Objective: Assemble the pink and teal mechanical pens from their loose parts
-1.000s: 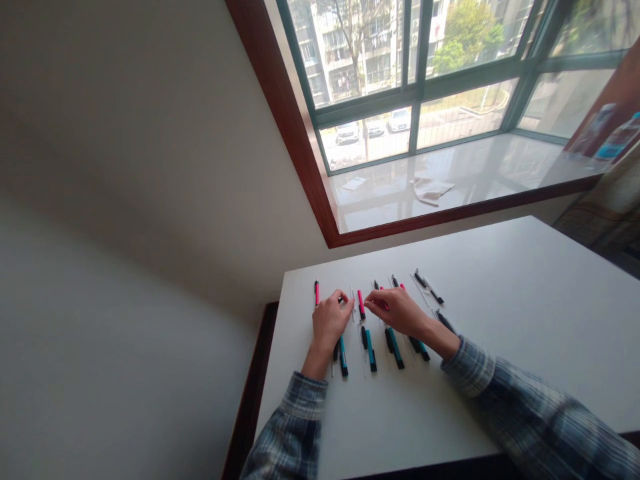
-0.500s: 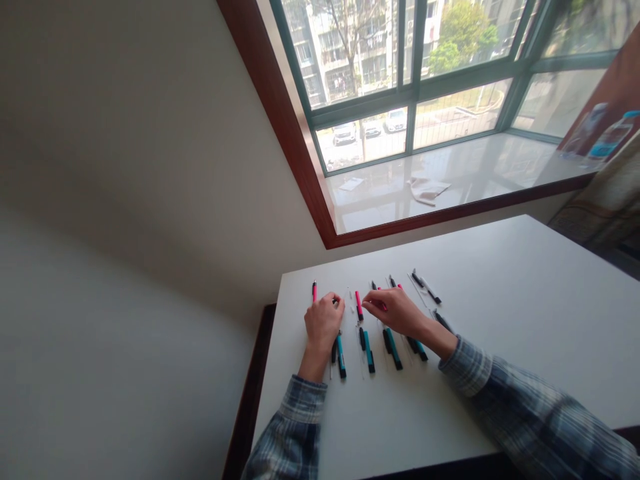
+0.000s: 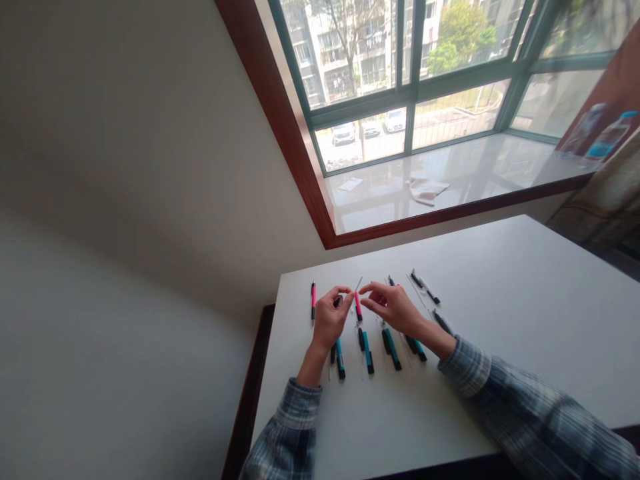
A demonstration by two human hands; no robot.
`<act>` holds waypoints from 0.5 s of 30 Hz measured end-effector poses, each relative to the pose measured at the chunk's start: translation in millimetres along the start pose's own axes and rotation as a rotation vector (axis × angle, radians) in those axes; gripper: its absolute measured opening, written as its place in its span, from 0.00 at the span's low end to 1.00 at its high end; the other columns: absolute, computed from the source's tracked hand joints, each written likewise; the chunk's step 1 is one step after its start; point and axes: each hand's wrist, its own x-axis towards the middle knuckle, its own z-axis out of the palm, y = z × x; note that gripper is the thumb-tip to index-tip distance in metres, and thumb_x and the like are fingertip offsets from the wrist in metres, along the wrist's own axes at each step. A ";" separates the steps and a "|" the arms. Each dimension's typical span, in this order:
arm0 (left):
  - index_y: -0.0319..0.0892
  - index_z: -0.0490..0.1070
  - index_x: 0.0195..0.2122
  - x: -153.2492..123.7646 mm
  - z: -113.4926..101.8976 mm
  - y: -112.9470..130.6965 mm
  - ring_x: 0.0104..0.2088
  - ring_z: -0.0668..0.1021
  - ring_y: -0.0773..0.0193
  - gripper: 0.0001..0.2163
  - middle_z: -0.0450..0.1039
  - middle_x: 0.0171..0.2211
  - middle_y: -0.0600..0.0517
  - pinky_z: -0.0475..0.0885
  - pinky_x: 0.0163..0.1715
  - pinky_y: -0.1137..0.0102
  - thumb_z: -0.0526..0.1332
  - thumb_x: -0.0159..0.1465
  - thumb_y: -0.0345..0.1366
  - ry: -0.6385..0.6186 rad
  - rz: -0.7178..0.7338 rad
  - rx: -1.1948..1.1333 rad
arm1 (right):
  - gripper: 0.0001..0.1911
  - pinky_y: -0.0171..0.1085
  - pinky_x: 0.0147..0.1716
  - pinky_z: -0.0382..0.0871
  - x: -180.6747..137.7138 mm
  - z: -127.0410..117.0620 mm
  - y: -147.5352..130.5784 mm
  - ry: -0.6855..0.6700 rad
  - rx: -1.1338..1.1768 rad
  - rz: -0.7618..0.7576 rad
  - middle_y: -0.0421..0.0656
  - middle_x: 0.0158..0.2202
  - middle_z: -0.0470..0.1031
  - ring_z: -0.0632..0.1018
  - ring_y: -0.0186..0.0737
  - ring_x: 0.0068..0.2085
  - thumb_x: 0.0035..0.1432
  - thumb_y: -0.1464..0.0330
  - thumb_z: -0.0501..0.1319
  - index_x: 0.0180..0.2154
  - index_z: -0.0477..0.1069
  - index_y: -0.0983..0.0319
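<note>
My left hand [image 3: 333, 320] is closed in a pinch at the left part of the pen rows. A thin pen refill [image 3: 359, 283] slants up from its fingertips, and a black pen part [image 3: 337, 301] shows among its fingers. Just right of those fingertips lies a pink pen barrel [image 3: 359, 307]. My right hand [image 3: 393, 308] hovers beside that barrel, thumb and index finger apart, nothing visible between them. It hides part of the pen pieces beneath. Below the hands lie teal pen barrels [image 3: 368, 352] with black grips and thin refills.
An assembled pink pen [image 3: 313, 300] lies at the far left of the white table [image 3: 500, 320]. Black and clear pen parts [image 3: 425, 287] lie to the right. Behind the table is a window sill [image 3: 380, 207] with a crumpled cloth or paper [image 3: 427, 191] and bottles [image 3: 611, 139].
My left hand has moved slightly right and turned, and a thin refill now shows at its fingertips. The right hand's thumb and index finger have parted.
</note>
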 end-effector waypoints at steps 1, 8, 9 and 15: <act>0.40 0.77 0.40 -1.6 2.4 2.0 0.21 0.61 0.70 0.17 0.60 0.21 0.59 0.56 0.23 0.74 0.62 0.67 0.52 -0.031 0.023 -0.040 | 0.18 0.34 0.30 0.68 0.5 0.4 0.5 0.005 0.055 0.012 0.39 0.27 0.78 0.74 0.35 0.27 0.67 0.54 0.62 0.47 0.78 0.60; 0.39 0.77 0.41 -6.6 10.0 2.0 0.22 0.58 0.71 0.18 0.56 0.20 0.60 0.53 0.23 0.74 0.62 0.67 0.51 -0.095 0.067 -0.069 | 0.19 0.33 0.27 0.64 3.7 0.6 4.4 0.063 0.214 0.073 0.41 0.27 0.78 0.73 0.35 0.27 0.63 0.52 0.66 0.36 0.80 0.62; 0.39 0.77 0.41 -6.6 9.7 1.1 0.22 0.58 0.70 0.18 0.56 0.20 0.60 0.53 0.23 0.74 0.62 0.67 0.52 -0.094 0.069 -0.052 | 0.19 0.34 0.28 0.65 3.9 0.7 4.4 0.065 0.226 0.079 0.41 0.27 0.78 0.73 0.36 0.28 0.63 0.52 0.66 0.35 0.80 0.62; 0.41 0.79 0.41 -6.9 7.1 0.4 0.22 0.59 0.70 0.18 0.58 0.20 0.60 0.55 0.26 0.73 0.61 0.68 0.52 -0.122 0.113 0.137 | 0.18 0.35 0.30 0.68 3.7 1.1 3.4 0.050 0.246 0.094 0.42 0.29 0.80 0.76 0.37 0.29 0.63 0.53 0.66 0.35 0.81 0.62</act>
